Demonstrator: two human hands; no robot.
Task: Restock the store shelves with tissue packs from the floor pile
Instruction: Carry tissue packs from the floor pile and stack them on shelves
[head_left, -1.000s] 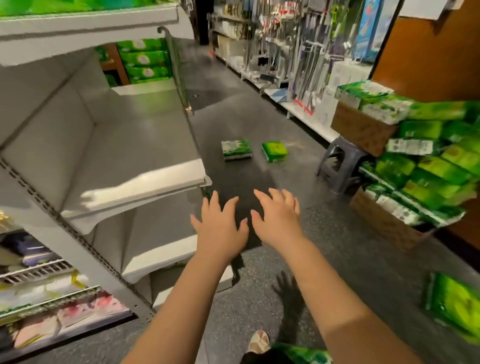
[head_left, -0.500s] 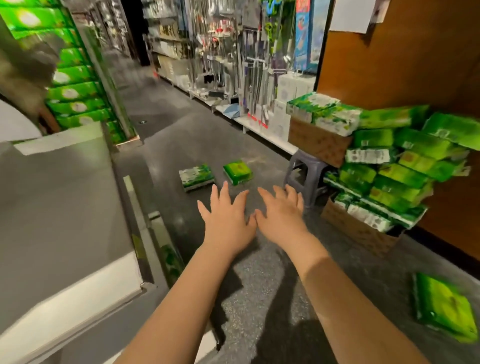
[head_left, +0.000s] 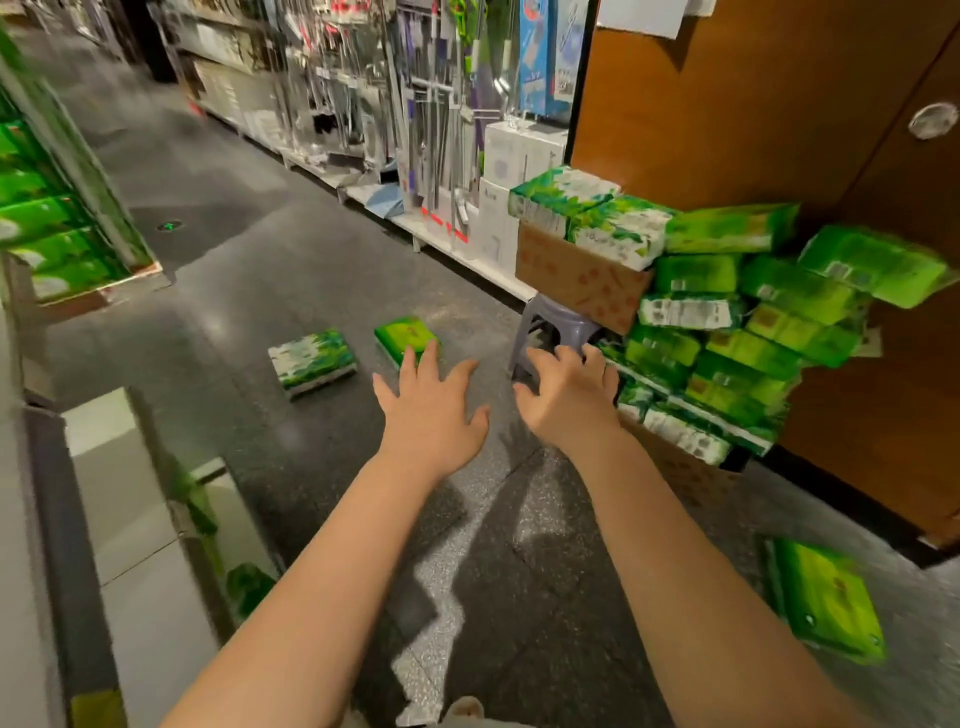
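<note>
Both my arms stretch forward over the dark floor. My left hand (head_left: 431, 410) is spread with straight fingers and holds nothing. My right hand (head_left: 569, 400) has relaxed, slightly bent fingers, holds nothing, and is close to the pile of green tissue packs (head_left: 727, 332) stacked at the right against a brown wall. Two single packs lie on the floor ahead: a white-green one (head_left: 311, 361) and a green one (head_left: 402, 338), just beyond my left fingertips. Another green pack (head_left: 826, 603) lies on the floor at the lower right. The grey shelf (head_left: 130, 519) runs along the left edge.
A grey plastic stool (head_left: 545, 330) carries a cardboard box (head_left: 582, 280) with packs on top. A second box (head_left: 691, 478) sits on the floor under the pile. Stocked green packs (head_left: 41, 228) fill a shelf at the left. Racks of hanging goods (head_left: 395, 104) line the far side of the aisle.
The view has swung right, away from the shelf and toward the pile. Both hands have moved apart, and the right hand has come nearer to the stacked packs.
</note>
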